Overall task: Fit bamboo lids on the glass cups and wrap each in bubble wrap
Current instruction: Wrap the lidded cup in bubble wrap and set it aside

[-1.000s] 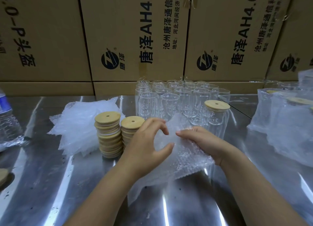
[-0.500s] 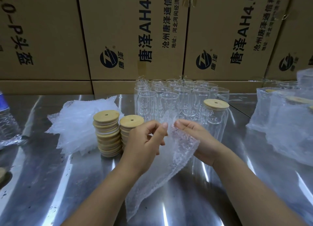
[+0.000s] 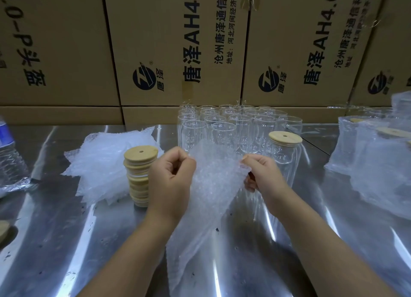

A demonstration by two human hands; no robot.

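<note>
While the left hand (image 3: 172, 181) pinched one upper corner of a bubble wrap sheet (image 3: 211, 185) between curled fingers and thumb, the right hand (image 3: 263, 174) pinched the opposite upper edge. The sheet was stretched between the two hands above the steel worktop (image 3: 66, 241), its lower end hanging toward the person. Just behind the right hand stood a glass cup (image 3: 285, 156) with a bamboo lid (image 3: 285, 138) fitted on it, upright and unwrapped. Beyond the sheet, a cluster of open glass cups (image 3: 235, 123) stood in rows in front of cardboard boxes (image 3: 173, 40). Just left of the left hand rose a stack of bamboo lids (image 3: 140, 174), touching a pile of bubble wrap pieces (image 3: 104, 163) on its far side. Wrapped cups (image 3: 375, 167) stood at the right edge, and a plastic water bottle (image 3: 9, 156) at the far left.
</note>
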